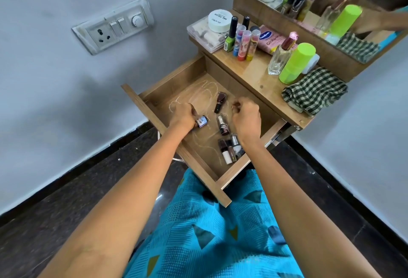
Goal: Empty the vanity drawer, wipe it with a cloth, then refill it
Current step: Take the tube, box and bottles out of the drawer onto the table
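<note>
The fingers (194,112) of the left hand (182,117) are curled round a small blue-labelled bottle (201,121), low inside the open drawer (136,100) near its front panel; whether the bottle is lifted off the drawer floor cannot be told. The fingers (237,105) of the right hand (246,119) are curled in toward the thumb above the middle of the drawer; whether anything is pinched between them cannot be told.

A dark maroon tube (220,102) and a silver-capped nail polish bottle (222,125) are seen lying on the drawer floor between the two hands; a cluster of small nail polish bottles (230,150) is gathered in the drawer's near right corner, partly under the right wrist; white chalky streaks (198,92) are spread across the drawer floor.

Beyond the drawer's back, the tabletop (249,72) is loaded; a checked cloth (315,90) is bunched farthest to the drawer's right; a lime-green cylinder (297,63), a glass perfume bottle (280,58), a pink tube (268,39), three clear tubes (245,41) and a green nail polish bottle (230,34) are stood behind the drawer; a white jar (220,20) is set on a clear box (203,32).
</note>
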Available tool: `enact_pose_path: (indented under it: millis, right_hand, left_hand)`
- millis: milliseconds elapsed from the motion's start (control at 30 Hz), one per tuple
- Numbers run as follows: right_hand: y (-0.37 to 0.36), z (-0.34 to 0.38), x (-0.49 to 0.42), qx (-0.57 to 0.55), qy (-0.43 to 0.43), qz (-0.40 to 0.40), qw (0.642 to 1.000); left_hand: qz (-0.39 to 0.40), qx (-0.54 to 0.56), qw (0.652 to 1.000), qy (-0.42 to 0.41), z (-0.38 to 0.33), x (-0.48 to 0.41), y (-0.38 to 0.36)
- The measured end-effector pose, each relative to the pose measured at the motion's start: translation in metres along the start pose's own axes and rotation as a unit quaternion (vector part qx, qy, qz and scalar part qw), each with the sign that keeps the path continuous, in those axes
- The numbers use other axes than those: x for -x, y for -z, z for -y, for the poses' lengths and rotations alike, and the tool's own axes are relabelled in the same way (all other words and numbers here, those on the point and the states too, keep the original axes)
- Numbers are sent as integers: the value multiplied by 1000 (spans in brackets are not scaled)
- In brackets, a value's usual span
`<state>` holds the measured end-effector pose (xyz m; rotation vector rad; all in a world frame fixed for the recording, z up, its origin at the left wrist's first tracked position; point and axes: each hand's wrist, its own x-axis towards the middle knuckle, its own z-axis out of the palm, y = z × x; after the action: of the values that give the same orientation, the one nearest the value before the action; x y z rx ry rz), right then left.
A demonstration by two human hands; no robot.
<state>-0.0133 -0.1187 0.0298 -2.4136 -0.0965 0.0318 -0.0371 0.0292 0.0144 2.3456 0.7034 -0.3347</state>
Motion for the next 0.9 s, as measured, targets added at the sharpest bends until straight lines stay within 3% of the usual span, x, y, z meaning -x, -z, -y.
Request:
enact_pose_path:
  millis: [200,467,700,900]
  right_hand:
    - [-22,-5,11,68,-18,96,993]
    - [-40,-7,7,121,-16,129,984]
    - [-45,-6,3,148,-29,158,976]
    - [-37,-9,5,75,-76,152,983]
  left_hand:
    - [26,-155,987,39,-7,12,-3]
    - [47,-250,967,16,-12,14,-9]
    - [12,-218,976,15,-11,16,-7]
    - [-45,-62,997,0,-10,17,-4]
